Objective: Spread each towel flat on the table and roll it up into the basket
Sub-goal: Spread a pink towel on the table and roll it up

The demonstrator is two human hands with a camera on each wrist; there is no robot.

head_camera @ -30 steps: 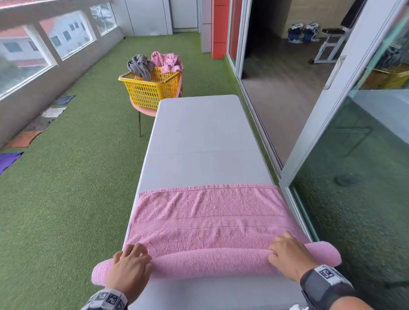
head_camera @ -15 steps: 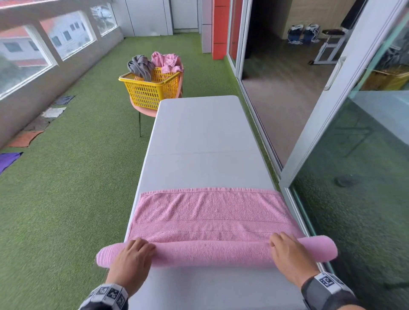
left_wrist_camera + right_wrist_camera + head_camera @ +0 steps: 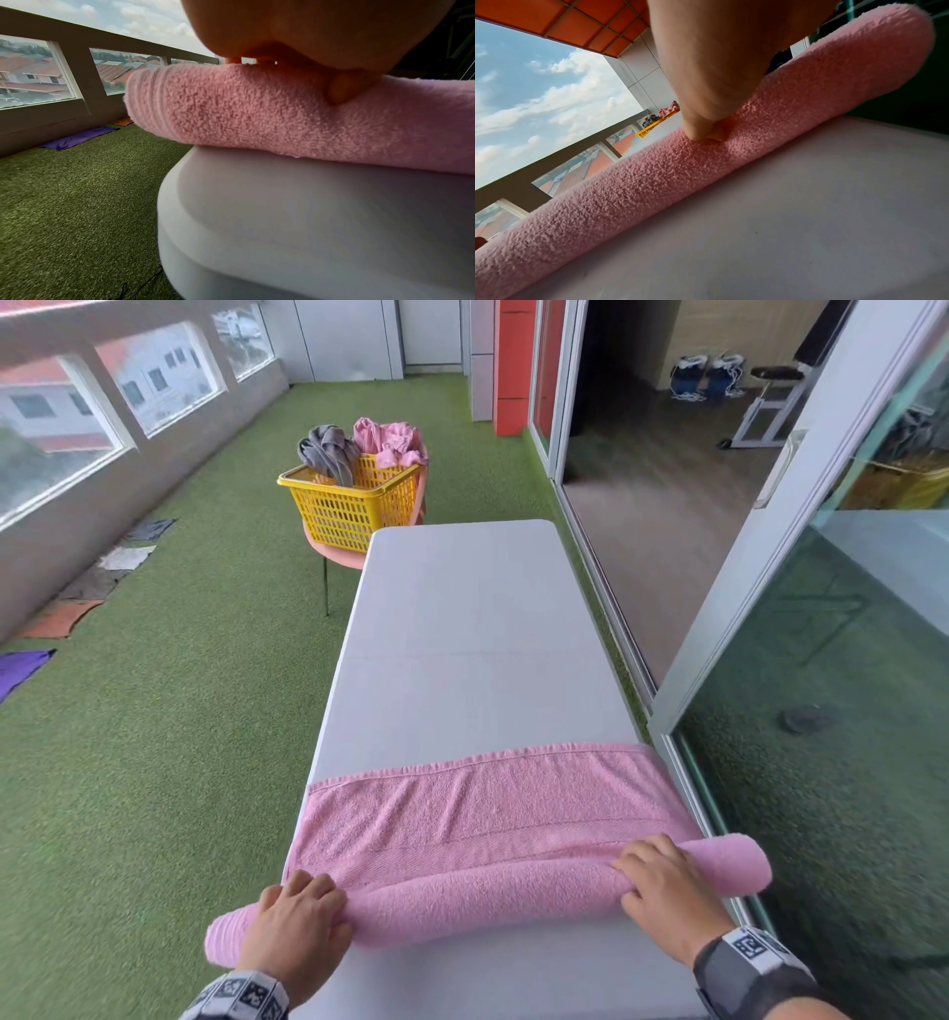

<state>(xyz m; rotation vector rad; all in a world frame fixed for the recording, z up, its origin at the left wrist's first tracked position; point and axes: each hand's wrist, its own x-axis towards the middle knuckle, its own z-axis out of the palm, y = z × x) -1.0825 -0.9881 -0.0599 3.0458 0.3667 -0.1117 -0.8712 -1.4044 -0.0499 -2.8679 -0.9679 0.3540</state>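
Observation:
A pink towel (image 3: 488, 809) lies across the near end of the grey table (image 3: 462, 634), its near part wound into a thick roll (image 3: 488, 901) whose ends overhang both table sides. My left hand (image 3: 298, 916) grips the roll near its left end, fingers curled over the top and thumb (image 3: 342, 87) pressed into the near side. My right hand (image 3: 662, 886) grips the roll near its right end in the same way; its thumb (image 3: 706, 132) digs into the pile. A yellow basket (image 3: 349, 505) stands on a pink stool beyond the table's far left corner.
A grey and a pink towel (image 3: 328, 454) hang out of the basket. A glass sliding door frame (image 3: 744, 588) runs close along the table's right side. Green artificial grass (image 3: 154, 762) lies to the left, with several cloths (image 3: 20, 665) along the low wall.
Both hands have turned the roll away from me; it has grown thicker and the flat strip of towel ahead of it is shorter.

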